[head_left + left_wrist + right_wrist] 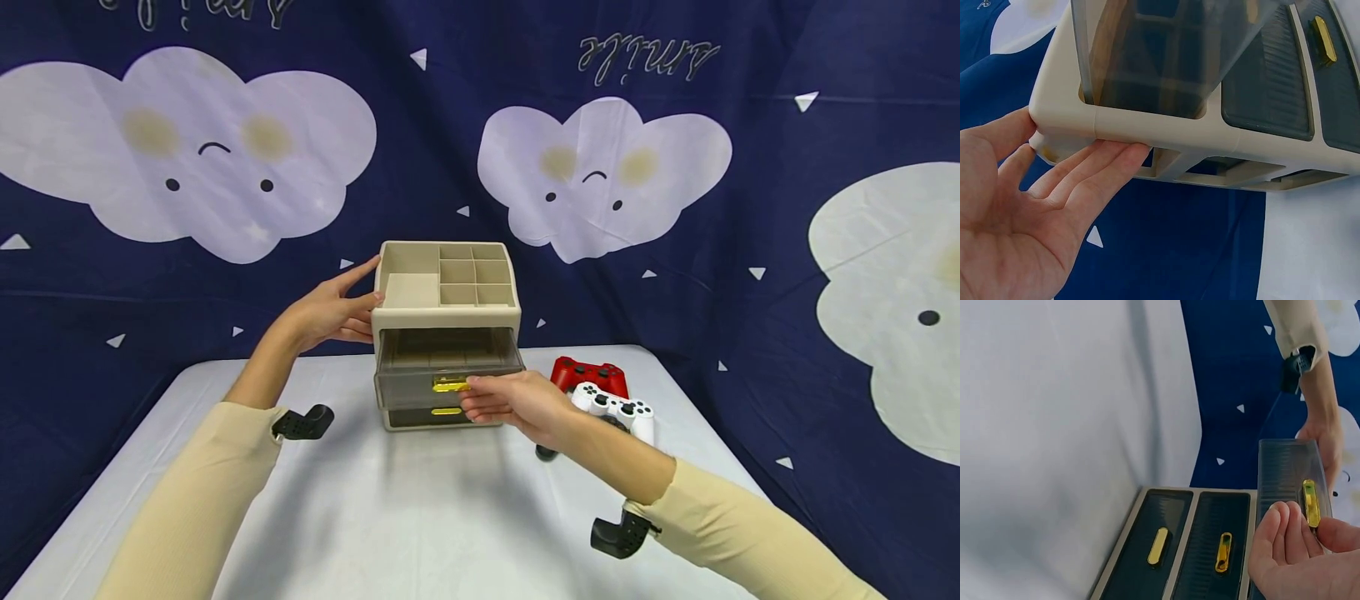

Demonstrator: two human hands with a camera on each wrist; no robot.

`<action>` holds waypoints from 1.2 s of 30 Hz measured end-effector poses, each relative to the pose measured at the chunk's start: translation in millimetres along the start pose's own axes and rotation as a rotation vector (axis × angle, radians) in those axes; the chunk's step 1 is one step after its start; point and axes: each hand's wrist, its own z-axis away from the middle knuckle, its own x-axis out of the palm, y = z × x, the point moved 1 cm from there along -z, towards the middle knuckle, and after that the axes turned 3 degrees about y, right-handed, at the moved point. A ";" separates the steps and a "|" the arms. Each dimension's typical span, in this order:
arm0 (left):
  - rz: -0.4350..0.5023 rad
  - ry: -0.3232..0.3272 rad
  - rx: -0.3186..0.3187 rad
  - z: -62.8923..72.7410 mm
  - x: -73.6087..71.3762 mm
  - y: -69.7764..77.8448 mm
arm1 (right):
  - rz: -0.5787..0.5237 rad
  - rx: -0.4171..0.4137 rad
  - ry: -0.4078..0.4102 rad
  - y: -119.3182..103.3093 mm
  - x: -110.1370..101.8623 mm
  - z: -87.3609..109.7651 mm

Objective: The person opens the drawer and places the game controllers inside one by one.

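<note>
A cream desktop organizer [446, 318] with a compartmented top stands at the table's back. Its see-through upper drawer [405, 390] is pulled partway out. With thumb and bent fingers, my right hand [525, 404] pinches that drawer's gold handle [447, 384]; the right wrist view shows the handle [1310, 501] by the thumb tip. Against the organizer's left side rests my left hand [326, 315]. In the left wrist view its fingers [1100, 178] lie nearly straight along the side wall. Two lower drawers with gold handles [1158, 545] are closed.
Right of the organizer lie a red game controller [588, 375] and a white one [615, 408], partly over a dark one [546, 453]. A white cloth covers the table [375, 517]. Behind hangs a dark blue curtain [427, 167] with cloud prints.
</note>
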 end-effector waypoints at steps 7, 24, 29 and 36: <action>0.002 -0.001 0.001 0.7 0.0 0.1 | 0.008 -0.012 -0.004 2.1 3.4 8.2; -0.009 0.005 0.002 0.8 -0.3 0.3 | 0.019 -0.038 0.001 6.9 10.1 20.9; -0.008 0.000 0.007 1.3 -1.0 1.2 | 0.022 -0.050 0.005 7.7 11.5 24.5; -0.004 -0.011 0.000 0.8 -1.4 -0.1 | 0.020 -0.044 0.019 11.9 10.9 26.2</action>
